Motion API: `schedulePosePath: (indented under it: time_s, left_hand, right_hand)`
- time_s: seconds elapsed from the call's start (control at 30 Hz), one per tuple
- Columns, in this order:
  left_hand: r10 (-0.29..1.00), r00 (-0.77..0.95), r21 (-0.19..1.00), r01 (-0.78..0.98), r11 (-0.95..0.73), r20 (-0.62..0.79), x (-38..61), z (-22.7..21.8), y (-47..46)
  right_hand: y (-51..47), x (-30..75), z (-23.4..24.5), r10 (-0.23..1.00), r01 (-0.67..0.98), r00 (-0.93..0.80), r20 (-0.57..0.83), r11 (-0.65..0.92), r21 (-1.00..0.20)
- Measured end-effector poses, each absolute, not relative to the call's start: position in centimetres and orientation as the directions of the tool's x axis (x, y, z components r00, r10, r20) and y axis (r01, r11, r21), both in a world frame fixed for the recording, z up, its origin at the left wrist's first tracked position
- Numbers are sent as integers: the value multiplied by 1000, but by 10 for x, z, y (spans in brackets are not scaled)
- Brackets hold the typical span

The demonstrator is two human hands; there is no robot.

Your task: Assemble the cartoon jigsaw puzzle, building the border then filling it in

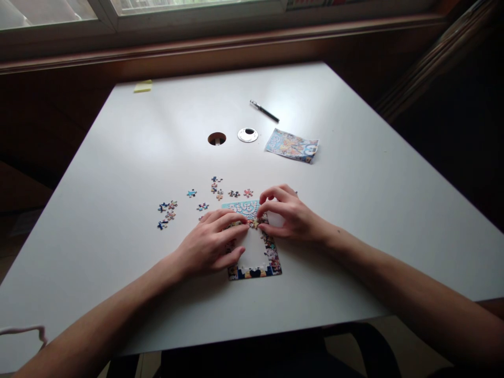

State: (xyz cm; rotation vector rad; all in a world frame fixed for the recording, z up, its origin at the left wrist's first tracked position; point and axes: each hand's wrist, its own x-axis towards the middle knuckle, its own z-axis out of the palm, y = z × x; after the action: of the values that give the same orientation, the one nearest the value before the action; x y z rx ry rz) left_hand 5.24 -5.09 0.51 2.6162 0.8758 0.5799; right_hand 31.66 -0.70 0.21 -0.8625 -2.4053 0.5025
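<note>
A partly assembled jigsaw puzzle (255,273) lies on the white table, its border joined around a bare middle. The light-blue top band with lettering shows between my hands. My left hand (212,239) rests over the puzzle's left side, fingers stretched out and thumb apart, fingertips touching pieces below the lettering. My right hand (289,212) comes in from the right, with thumb and index finger curled at a small puzzle piece (254,224) at the upper inner edge. My left hand hides much of the left border.
Loose puzzle pieces (169,215) lie left of the puzzle, and several more pieces (234,193) lie behind it. Farther back are a creased picture sheet (293,146), a pen (264,111), a round metal cover (248,135), a table hole (217,138) and a yellow sticky note (143,86).
</note>
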Motion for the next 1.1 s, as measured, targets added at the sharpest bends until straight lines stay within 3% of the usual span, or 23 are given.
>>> schedulePosePath:
  time_s: [0.47,1.1]
  left_hand:
    - [625,731,416,496,-762,274,52,5,-50]
    - [630,727,415,501,-760,275,52,3,-51]
  right_hand:
    - [-7,319,2,614,410,-678,404,772,-485]
    - [-9,317,3,615,488,-693,376,784,-383]
